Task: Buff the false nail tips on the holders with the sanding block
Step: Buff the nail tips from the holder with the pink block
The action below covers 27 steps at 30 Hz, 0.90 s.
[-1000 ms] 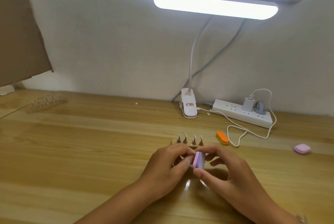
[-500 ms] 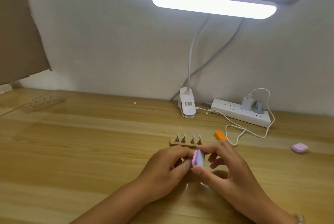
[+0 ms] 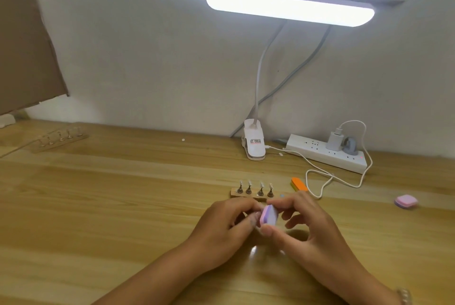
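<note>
My right hand (image 3: 305,231) pinches a small pink and purple sanding block (image 3: 268,215) between thumb and fingers, just above the wooden table. My left hand (image 3: 226,226) is curled close against the block's left side; what its fingertips hold is hidden. Just behind both hands lies a wooden strip (image 3: 236,193) carrying several nail holders (image 3: 256,189) with pale tips.
An orange sanding block (image 3: 299,184) and a white cable (image 3: 320,181) lie right of the strip. A second pink block (image 3: 406,201) sits far right. A clip lamp (image 3: 254,147) and a power strip (image 3: 325,154) stand by the wall. Another strip of holders (image 3: 59,139) lies far left.
The hands have stayed together in nearly the same spot, with the sanding block shifted only slightly against the left fingertips. The view has dipped a little.
</note>
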{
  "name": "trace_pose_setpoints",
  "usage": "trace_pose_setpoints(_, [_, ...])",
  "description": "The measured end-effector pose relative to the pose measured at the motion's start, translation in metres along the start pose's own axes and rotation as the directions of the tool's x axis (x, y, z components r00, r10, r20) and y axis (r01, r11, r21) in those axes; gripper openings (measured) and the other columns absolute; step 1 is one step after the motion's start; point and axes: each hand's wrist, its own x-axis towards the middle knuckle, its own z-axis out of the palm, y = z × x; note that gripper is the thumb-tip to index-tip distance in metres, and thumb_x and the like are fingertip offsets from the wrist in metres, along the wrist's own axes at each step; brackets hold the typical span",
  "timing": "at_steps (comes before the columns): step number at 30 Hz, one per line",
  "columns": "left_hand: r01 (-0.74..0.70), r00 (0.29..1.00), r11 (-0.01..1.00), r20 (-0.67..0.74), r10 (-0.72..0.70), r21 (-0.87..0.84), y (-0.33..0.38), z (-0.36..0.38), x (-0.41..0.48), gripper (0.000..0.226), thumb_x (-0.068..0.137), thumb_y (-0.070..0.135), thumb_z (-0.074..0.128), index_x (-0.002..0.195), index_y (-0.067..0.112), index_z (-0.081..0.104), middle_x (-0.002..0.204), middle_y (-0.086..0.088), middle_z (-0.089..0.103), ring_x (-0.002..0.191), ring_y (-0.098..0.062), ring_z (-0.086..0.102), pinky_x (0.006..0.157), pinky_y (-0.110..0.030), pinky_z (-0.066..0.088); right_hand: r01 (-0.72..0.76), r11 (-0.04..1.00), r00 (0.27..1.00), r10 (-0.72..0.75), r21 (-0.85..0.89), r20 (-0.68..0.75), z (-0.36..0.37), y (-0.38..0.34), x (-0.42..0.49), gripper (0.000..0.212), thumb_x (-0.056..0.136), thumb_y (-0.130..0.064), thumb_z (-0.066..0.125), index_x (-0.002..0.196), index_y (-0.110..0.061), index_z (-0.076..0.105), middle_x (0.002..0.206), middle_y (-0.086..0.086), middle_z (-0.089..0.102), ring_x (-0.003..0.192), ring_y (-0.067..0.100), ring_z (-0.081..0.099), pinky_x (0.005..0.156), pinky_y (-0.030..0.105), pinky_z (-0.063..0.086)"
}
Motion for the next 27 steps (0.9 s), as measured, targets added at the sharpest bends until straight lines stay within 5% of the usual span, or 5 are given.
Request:
trace_pose_setpoints(3, [-0.035, 0.999, 0.998, 0.036, 0.032, 0.06, 0.0037, 0.0025, -0.0017, 0.019, 0.095, 0.037, 0.053, 0.103, 0.035, 0.07, 0.089, 0.019, 0.07, 0.084, -0.003, 0.064, 0.074, -0.035, 0.051, -0.083, 0.995, 0.996, 0.085, 0.048, -0.04, -0.0014, 0.0022, 0.0024, 0.035, 0.068, -0.052, 0.071, 0.093, -0.027, 0.07, 0.095, -0.015, 0.062, 0.09, 0.011, 0.06, 0.074, 0.036, 0.053])
trace_pose_setpoints(12, [-0.071, 0.997, 0.99, 0.034, 0.067, 0.119, 0.0036, 0.0036, -0.0024, 0.013, 0.096, 0.038, 0.052, 0.1, 0.047, 0.059, 0.082, 0.031, 0.063, 0.078, 0.003, 0.059, 0.069, -0.031, 0.048, -0.038, 0.999, 0.997, 0.036, -0.033, -0.063, -0.0005, -0.0002, 0.0018, 0.033, 0.073, -0.054, 0.075, 0.094, -0.03, 0.068, 0.096, -0.015, 0.062, 0.087, 0.011, 0.058, 0.063, 0.023, 0.046])
trace_pose_setpoints(19, [-0.047, 0.998, 0.998, 0.044, 0.046, 0.033, 0.0051, 0.003, -0.0012, 0.017, 0.099, 0.028, 0.054, 0.102, 0.029, 0.071, 0.097, 0.017, 0.073, 0.096, -0.004, 0.068, 0.085, -0.039, 0.054, -0.128, 0.99, 0.986, 0.133, 0.049, -0.105, -0.0039, 0.0037, 0.0052, 0.023, 0.075, -0.044, 0.07, 0.096, -0.033, 0.07, 0.096, -0.017, 0.064, 0.083, 0.009, 0.058, 0.066, 0.026, 0.047])
trace_pose_setpoints(22, [-0.004, 0.999, 0.999, 0.044, 0.006, -0.042, 0.0059, 0.0018, -0.0009, 0.021, 0.099, 0.025, 0.052, 0.103, 0.018, 0.072, 0.099, 0.011, 0.075, 0.099, -0.004, 0.069, 0.092, -0.041, 0.053, -0.116, 0.989, 0.977, 0.131, 0.095, -0.169, -0.0048, 0.0003, 0.0025, 0.04, 0.071, -0.052, 0.064, 0.108, -0.035, 0.063, 0.101, -0.022, 0.062, 0.084, 0.007, 0.059, 0.066, 0.026, 0.049])
trace_pose_setpoints(27, [0.018, 0.997, 1.0, 0.07, -0.016, -0.02, 0.0084, 0.0004, -0.0018, 0.029, 0.096, 0.032, 0.044, 0.107, 0.019, 0.068, 0.093, 0.013, 0.068, 0.088, -0.01, 0.064, 0.084, -0.048, 0.05, -0.031, 0.997, 0.999, 0.034, 0.076, -0.029, -0.0002, -0.0059, -0.0017, 0.037, 0.072, -0.049, 0.07, 0.103, -0.03, 0.065, 0.101, -0.015, 0.066, 0.083, 0.015, 0.061, 0.06, 0.033, 0.051])
